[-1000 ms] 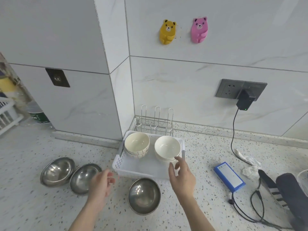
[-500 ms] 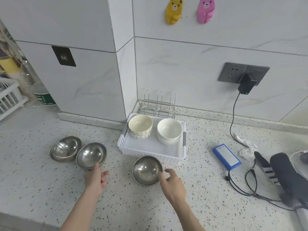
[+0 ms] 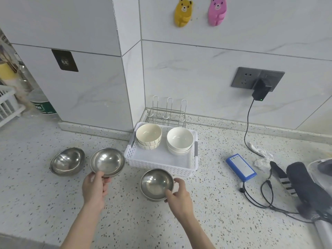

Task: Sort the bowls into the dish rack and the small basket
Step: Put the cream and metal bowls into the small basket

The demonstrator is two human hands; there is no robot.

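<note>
**Steel bowls at the basket's front, both hands on them**

Speckled terrazzo counter (image 3: 53, 203) runs up to a white marble-tiled wall, where a yellow bear hook (image 3: 183, 12) and a pink bear hook (image 3: 217, 11) hang side by side; a wire dish rack (image 3: 167, 112) stands empty in the corner, directly behind the white basket (image 3: 161, 167); inside the basket, at its far end, sit a stack of cream striped bowls (image 3: 148, 136) on the left and a stack of white bowls (image 3: 180, 141) on the right, the near half of its floor bare. Three steel bowls lie outside it; the left hand (image 3: 94, 187) pinches the near rim of the middle steel bowl (image 3: 107, 161), thumb over the edge, and the bowl tilts up beside the basket's left wall; the far-left steel bowl (image 3: 67, 161) rests just beside it, untouched; the right hand (image 3: 177, 194) curls its fingers around the right edge of the front steel bowl (image 3: 156, 184), which sits just before the basket's front wall. To the right lie a blue power bank (image 3: 240, 167), its black cable (image 3: 260, 196), and a charger (image 3: 260, 90) plugged into a grey socket; dark striped fabric (image 3: 294, 180) lies at the edge.
</note>
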